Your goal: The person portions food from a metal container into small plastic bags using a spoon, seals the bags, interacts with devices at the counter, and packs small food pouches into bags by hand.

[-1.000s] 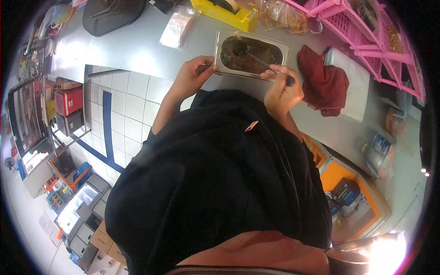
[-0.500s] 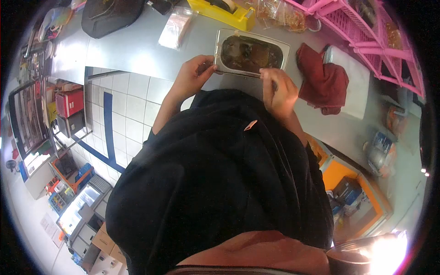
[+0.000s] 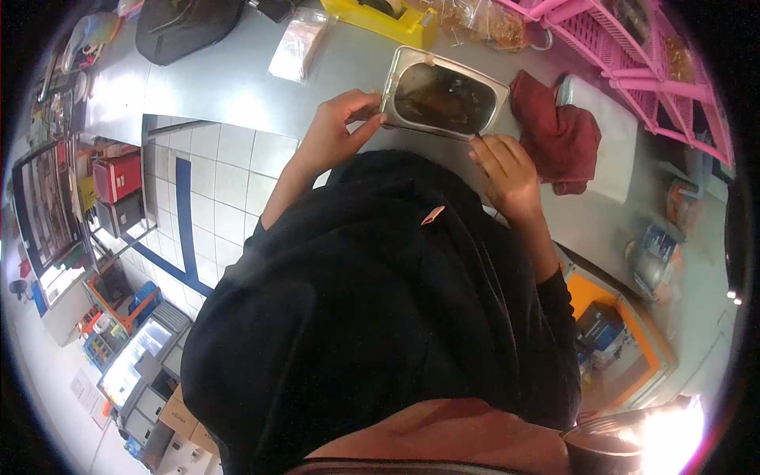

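Observation:
A rectangular metal pan [image 3: 404,58] with dark, glossy contents sits on the steel counter in front of me, slightly turned. My left hand [image 3: 340,127] grips its left end, thumb on the near side and fingers curled around the edge. At the near right edge of the pan is my right hand [image 3: 507,166], its fingers bent and pinched together. A small dark bit shows at those fingertips, too small to name. Just right of the pan lies a crumpled dark red cloth [image 3: 558,134].
Beyond the pan stand a yellow tape dispenser [image 3: 380,17] and a pack of clear plastic bags [image 3: 301,43]. Pink plastic baskets [image 3: 633,79] rise at the back right. A black lid-like object [image 3: 186,32] is at the far left of the steel counter [image 3: 214,87].
The pan has shifted slightly right and tilted in its angle, its right end turning nearer to me. My right hand has moved right and a little nearer; my left hand keeps its grip.

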`<state>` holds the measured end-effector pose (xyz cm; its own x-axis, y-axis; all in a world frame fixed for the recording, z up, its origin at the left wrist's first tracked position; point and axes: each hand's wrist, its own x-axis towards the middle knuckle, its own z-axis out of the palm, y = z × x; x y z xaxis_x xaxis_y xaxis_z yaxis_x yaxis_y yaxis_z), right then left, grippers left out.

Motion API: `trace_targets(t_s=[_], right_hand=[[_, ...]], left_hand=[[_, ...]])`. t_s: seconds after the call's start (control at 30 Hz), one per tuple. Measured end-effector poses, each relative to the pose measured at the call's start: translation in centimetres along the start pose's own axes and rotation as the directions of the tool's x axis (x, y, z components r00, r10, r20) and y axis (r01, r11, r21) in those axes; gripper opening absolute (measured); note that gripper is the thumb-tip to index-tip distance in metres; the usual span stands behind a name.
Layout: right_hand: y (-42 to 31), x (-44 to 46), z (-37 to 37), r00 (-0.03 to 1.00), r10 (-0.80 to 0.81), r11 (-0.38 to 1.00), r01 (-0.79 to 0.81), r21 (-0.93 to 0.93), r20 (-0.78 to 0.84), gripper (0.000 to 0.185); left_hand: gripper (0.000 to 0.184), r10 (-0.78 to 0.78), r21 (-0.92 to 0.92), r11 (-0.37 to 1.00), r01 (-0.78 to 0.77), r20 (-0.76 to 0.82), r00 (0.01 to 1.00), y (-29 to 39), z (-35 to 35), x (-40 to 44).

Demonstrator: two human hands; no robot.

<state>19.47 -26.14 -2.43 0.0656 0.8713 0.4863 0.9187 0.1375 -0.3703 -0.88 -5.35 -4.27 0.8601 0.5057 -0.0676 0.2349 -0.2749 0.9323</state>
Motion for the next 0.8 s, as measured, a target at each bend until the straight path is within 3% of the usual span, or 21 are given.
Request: trace_targets(t_s=[0.13, 0.2, 0.23, 0.3, 0.43, 0.5, 0.6, 0.8], right_hand=[[0.3, -2.9, 1.2, 0.995, 0.100, 0.993, -0.100, 0.057, 0.007, 0.021], [0.4, -4.4, 1.9, 0.952, 0.302, 0.923, -0.279, 0.265, -0.049, 0.012], [0.1, -4.8, 2.0, 0.952, 0.303, 0.923, -0.280, 0.265, -0.049, 0.012], [-0.6, -5.3, 2.2, 0.842, 0.537, 0.757, -0.451, 0.473, -0.057, 0.013], [-0.9, -6.1, 3.9, 0.775, 0.619, 0.683, -0.451, 0.575, -0.128, 0.024], [-0.8, -6.2, 4.4, 0.708, 0.697, 0.569, -0.446, 0.691, -0.117, 0.028], [-0.7, -5.8, 5.2, 0.692, 0.713, 0.515, -0.414, 0.750, -0.108, 0.030], [-0.9, -4.8, 5.9, 0.726, 0.680, 0.539, -0.396, 0.744, -0.106, 0.030]], left_hand=[[0.019, 0.036, -0.037, 0.999, -0.036, -0.002, 0.999, 0.8, 0.6, 0.1], [0.018, 0.021, -0.020, 1.000, -0.020, 0.015, 1.000, 1.2, 0.6, 0.3], [0.018, 0.021, -0.020, 1.000, -0.021, 0.016, 1.000, 1.4, 0.7, 0.3], [0.016, 0.019, -0.035, 0.999, -0.017, 0.038, 0.999, 1.7, 0.7, 0.2], [0.017, -0.021, -0.082, 0.996, 0.028, 0.091, 0.996, 1.6, 0.8, 0.1], [0.015, -0.013, -0.056, 0.998, 0.017, 0.082, 0.997, 1.7, 0.7, 0.1], [0.014, -0.013, -0.047, 0.999, 0.016, 0.075, 0.997, 1.8, 0.5, 0.1], [0.015, -0.007, -0.080, 0.997, 0.009, 0.027, 1.000, 1.1, 0.2, -0.1]])
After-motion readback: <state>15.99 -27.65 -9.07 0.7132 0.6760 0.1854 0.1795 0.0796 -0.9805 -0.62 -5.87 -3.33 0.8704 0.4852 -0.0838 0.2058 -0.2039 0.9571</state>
